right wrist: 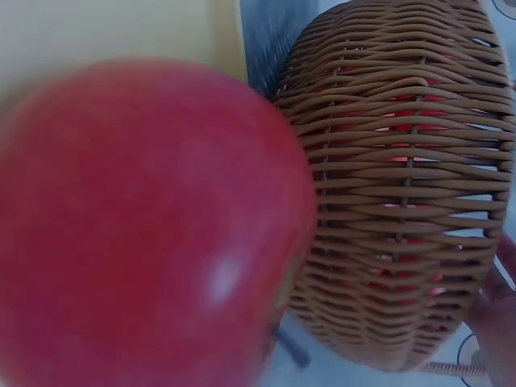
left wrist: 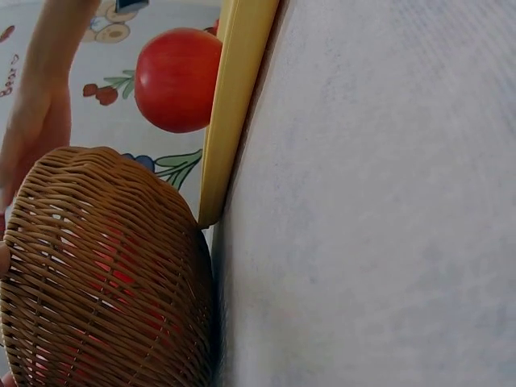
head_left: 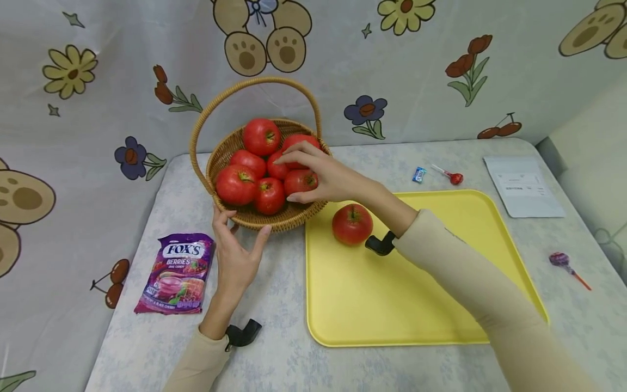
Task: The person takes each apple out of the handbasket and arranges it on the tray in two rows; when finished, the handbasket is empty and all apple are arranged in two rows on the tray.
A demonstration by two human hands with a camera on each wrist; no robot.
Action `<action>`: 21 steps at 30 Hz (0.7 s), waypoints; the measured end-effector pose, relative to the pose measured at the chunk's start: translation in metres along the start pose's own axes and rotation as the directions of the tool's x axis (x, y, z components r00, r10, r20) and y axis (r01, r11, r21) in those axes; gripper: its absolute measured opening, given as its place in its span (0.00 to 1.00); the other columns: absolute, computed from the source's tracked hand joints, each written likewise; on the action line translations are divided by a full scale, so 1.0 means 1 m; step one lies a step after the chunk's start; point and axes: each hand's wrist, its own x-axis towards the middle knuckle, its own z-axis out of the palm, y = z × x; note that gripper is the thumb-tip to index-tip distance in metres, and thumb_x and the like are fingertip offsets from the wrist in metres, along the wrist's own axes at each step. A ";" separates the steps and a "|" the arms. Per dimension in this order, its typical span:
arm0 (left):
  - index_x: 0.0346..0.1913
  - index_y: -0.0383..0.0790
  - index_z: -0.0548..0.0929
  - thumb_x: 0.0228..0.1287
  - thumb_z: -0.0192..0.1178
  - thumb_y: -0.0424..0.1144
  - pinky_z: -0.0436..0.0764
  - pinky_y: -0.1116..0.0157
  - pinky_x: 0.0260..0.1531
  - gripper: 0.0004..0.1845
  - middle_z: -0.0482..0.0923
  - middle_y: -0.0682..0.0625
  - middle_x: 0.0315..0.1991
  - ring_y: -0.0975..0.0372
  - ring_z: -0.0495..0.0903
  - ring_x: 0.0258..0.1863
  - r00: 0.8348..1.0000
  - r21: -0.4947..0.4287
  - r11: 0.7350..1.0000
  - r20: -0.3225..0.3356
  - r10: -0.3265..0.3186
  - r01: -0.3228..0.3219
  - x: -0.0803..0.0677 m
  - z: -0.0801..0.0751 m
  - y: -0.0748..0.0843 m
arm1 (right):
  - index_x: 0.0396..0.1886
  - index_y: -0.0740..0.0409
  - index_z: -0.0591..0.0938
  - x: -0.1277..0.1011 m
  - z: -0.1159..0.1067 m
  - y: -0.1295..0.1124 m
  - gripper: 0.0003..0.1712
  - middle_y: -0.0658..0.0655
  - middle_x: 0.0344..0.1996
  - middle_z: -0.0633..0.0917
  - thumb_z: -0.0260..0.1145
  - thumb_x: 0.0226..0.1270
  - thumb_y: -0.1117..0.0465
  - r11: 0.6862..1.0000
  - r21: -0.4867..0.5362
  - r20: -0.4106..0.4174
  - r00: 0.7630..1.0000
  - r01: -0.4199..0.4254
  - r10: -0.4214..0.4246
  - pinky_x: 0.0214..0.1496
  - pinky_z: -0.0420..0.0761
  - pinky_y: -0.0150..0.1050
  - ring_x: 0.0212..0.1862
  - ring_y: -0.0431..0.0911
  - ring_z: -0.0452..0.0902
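Note:
A round wicker basket (head_left: 289, 220) with a tall arched handle holds several red apples (head_left: 237, 185). My left hand (head_left: 237, 261) holds its near left rim, fingers at the edge and thumb spread along the front. My right hand (head_left: 333, 177) reaches over the right side of the basket. Its thumb and fingers are spread around an apple (head_left: 300, 182) at the front right, thumb at the near edge and fingertips beyond it. One more apple (head_left: 352, 224) sits on the yellow tray (head_left: 411, 305), below my right forearm; it looms large in the right wrist view.
Left of the basket lies a purple candy bag (head_left: 176, 274). Behind the tray are a small blue wrapped candy (head_left: 419, 175) and a red lollipop (head_left: 454, 178). A grey-white packet (head_left: 524, 186) and a purple lollipop (head_left: 559, 259) lie at the right. A printed cloth (head_left: 294, 103) hangs behind.

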 end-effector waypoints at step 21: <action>0.60 0.33 0.59 0.59 0.70 0.41 0.69 0.43 0.63 0.36 0.38 0.40 0.79 0.50 0.44 0.78 1.000 -0.018 1.000 0.014 -0.010 0.010 0.000 -0.001 0.002 | 0.69 0.48 0.70 0.074 0.034 0.004 0.41 0.47 0.66 0.69 0.74 0.57 0.45 0.993 0.102 0.178 0.983 -0.057 0.038 0.69 0.69 0.41 0.67 0.40 0.59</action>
